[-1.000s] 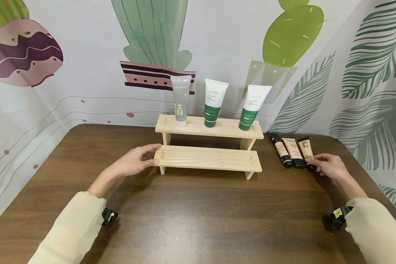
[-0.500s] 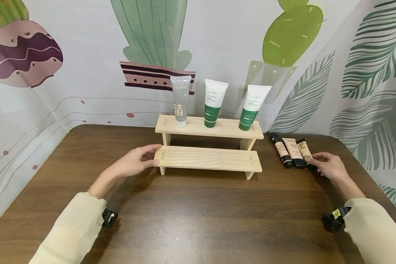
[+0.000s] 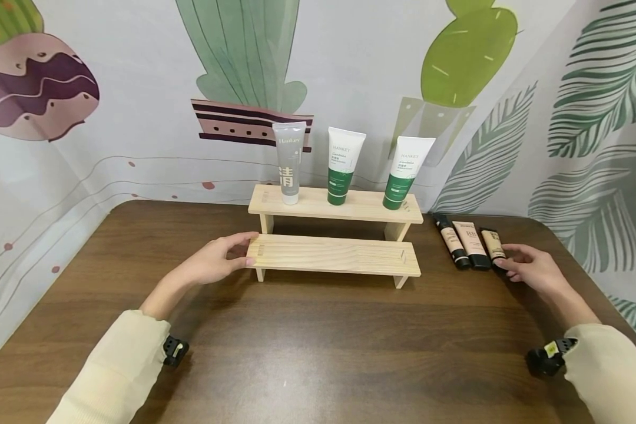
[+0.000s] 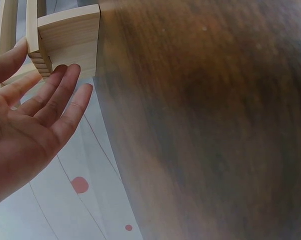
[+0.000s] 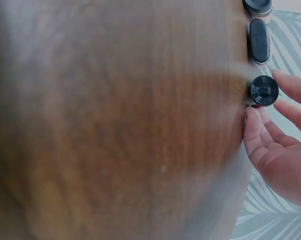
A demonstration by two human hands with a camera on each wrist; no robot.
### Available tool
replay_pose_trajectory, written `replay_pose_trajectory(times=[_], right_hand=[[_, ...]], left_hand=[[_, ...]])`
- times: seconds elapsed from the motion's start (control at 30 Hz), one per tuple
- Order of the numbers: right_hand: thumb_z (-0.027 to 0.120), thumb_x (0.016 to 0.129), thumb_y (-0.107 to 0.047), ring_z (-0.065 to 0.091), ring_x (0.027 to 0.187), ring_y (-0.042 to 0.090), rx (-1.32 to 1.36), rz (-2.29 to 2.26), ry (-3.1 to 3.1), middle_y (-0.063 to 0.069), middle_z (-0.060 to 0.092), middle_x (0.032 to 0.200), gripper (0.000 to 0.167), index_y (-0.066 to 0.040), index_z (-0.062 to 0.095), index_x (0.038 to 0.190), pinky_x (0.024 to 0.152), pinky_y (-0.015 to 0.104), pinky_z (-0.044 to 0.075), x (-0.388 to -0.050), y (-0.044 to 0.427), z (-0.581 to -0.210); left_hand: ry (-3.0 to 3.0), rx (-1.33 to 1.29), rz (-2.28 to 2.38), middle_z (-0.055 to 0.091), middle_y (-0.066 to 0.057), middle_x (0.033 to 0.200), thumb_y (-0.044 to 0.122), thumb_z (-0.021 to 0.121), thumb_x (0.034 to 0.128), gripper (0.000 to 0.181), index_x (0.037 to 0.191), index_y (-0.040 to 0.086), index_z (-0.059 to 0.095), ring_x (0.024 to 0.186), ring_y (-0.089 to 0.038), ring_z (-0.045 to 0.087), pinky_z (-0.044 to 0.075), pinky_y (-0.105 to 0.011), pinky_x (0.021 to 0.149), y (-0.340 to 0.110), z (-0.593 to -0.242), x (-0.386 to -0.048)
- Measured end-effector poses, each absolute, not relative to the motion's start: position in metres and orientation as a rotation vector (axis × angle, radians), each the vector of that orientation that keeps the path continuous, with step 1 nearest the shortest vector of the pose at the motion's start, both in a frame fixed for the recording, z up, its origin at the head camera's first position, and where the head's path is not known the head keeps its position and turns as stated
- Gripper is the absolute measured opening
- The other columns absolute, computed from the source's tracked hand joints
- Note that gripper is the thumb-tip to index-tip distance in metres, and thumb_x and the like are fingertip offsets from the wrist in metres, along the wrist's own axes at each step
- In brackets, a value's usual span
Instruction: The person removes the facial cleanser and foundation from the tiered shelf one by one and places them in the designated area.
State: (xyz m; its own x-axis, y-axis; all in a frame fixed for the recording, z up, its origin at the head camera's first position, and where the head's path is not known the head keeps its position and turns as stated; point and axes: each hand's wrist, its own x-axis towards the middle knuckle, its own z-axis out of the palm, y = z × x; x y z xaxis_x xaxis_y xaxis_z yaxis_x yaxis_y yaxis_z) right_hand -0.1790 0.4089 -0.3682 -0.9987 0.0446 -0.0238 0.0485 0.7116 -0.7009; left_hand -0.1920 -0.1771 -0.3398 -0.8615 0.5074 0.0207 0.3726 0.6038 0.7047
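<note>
Three tubes (image 3: 343,167) stand on the rack (image 3: 339,255) my left fingers (image 3: 241,238) grip; three others (image 3: 471,242) lie unshelved, right fingers (image 5: 254,136) pinching the outer tube (image 3: 493,241).

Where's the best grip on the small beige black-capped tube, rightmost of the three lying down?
Probably its round black cap, from the right: the beige tube lies cap toward the person, with a pale-pink tube close on its left.

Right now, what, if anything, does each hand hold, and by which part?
The left hand grips the lower shelf by its left end; the right hand pinches the rightmost tube at its black cap.
</note>
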Motion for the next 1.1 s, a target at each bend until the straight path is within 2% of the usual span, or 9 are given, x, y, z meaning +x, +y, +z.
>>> replay_pose_trajectory(times=[0.23, 1.1], right_hand=[[0.057, 0.091, -0.02, 0.056, 0.063, 0.007, 0.061, -1.172, 2.916, 0.005, 0.06, 0.084, 0.053, 0.014, 0.038, 0.127, 0.056, 0.026, 0.05, -0.1791, 0.4093, -0.3686], [0.061, 0.089, -0.022, 0.056, 0.063, 0.007, 0.055, -1.274, 2.882, -0.005, 0.059, 0.076, 0.051, 0.011, 0.042, 0.124, 0.055, 0.025, 0.05, -0.1767, 0.4113, -0.3697]], left_hand=[[2.644, 0.728, 1.103, 0.055, -0.021, 0.117, 0.01, 0.058, 0.0894, 0.052, 0.135, -0.004, 0.038, 0.107, -0.032, 0.052, 0.039, -0.049, 0.089, -0.1774, -0.3396, -0.1919], [2.653, 0.733, 1.09, 0.055, -0.021, 0.118, 0.01, 0.058, 0.0895, 0.052, 0.135, -0.004, 0.038, 0.107, -0.033, 0.052, 0.038, -0.049, 0.089, -0.1777, -0.339, -0.1913]])
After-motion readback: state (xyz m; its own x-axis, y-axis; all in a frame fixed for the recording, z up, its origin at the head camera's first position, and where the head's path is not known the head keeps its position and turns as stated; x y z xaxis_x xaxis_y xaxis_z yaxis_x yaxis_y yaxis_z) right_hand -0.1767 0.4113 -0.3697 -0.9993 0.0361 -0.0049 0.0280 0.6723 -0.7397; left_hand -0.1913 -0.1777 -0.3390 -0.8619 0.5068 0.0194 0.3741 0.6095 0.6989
